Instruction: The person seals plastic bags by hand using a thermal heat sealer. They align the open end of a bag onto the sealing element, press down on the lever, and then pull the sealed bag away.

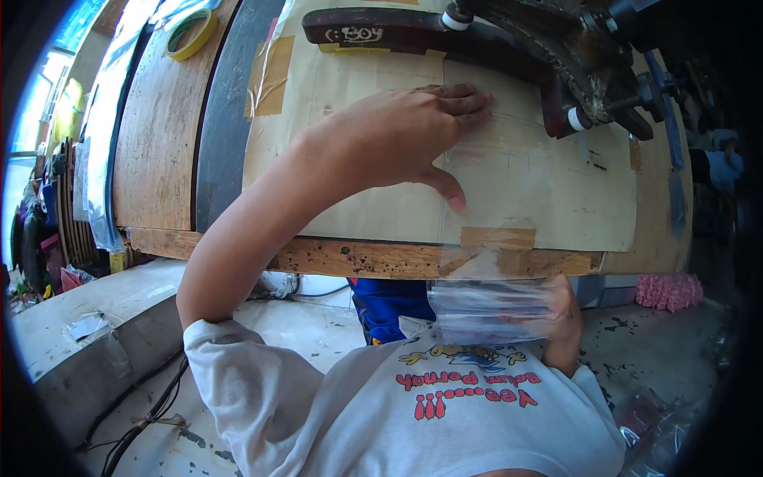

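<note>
My left hand (417, 131) lies flat, fingers stretched and thumb spread, on the cream paper (342, 191) that covers the work table. It seems to rest partly on a thin clear plastic sheet, whose outline is hard to make out. At the table's front edge, my right hand (563, 310) grips a bundle of clear plastic sheets or bags (489, 314) hanging below the edge. The plastic partly hides its fingers. Just beyond my left hand stands a dark metal machine with a long curved bar (381, 28) and white end pieces.
Brown tape (497, 238) holds the paper near the wooden front edge (358, 258). A yellow tape roll (191, 36) lies at the far left. A pink bundle (669, 292) sits to the right, beyond the table. Black cables (151, 413) run along the floor at lower left.
</note>
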`<state>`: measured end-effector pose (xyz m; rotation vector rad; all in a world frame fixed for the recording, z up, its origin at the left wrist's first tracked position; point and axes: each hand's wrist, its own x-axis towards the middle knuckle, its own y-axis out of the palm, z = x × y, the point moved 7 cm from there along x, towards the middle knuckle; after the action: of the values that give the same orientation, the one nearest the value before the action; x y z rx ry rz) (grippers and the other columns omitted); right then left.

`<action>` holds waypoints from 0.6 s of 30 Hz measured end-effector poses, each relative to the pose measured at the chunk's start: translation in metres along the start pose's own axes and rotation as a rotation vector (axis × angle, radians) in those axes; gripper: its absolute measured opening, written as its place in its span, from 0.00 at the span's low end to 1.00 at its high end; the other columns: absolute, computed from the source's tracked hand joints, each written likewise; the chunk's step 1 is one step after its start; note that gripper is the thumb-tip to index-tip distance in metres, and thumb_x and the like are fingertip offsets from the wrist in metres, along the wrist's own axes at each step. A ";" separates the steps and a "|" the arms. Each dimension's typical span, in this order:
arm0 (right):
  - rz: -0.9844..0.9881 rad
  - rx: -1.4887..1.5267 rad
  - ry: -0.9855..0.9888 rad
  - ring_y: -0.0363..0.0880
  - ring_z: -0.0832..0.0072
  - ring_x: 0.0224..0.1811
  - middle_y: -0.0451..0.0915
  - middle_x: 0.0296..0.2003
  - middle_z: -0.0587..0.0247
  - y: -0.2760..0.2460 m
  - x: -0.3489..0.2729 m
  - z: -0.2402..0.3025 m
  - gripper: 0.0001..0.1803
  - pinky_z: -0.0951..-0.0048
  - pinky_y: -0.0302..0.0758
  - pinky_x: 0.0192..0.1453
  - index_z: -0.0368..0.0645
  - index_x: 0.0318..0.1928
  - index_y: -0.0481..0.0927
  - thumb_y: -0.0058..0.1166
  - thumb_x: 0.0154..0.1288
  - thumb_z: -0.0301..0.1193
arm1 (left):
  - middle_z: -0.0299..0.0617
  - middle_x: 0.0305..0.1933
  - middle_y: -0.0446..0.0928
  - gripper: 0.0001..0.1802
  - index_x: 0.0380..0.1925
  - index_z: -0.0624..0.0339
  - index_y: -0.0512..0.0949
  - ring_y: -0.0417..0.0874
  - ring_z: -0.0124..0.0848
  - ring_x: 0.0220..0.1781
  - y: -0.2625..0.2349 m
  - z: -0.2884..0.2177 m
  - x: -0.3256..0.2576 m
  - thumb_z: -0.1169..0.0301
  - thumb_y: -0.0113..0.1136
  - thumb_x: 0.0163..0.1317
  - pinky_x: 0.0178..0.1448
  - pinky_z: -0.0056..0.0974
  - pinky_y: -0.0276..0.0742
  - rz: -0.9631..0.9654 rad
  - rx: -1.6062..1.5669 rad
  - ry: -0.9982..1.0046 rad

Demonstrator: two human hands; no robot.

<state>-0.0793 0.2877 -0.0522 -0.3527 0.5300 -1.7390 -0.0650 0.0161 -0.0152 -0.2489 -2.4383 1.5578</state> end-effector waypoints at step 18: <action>0.014 -0.016 0.088 0.85 0.59 0.29 0.88 0.34 0.53 0.008 0.002 0.003 0.20 0.69 0.78 0.37 0.39 0.45 0.89 0.71 0.47 0.27 | 0.54 0.79 0.57 0.64 0.73 0.72 0.58 0.58 0.46 0.80 0.002 -0.010 -0.002 0.39 0.69 0.44 0.81 0.43 0.60 -0.014 0.145 0.032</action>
<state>-0.0718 0.2837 -0.0542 -0.2841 0.6085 -1.7435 -0.0599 0.0249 -0.0127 -0.2280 -2.2848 1.7016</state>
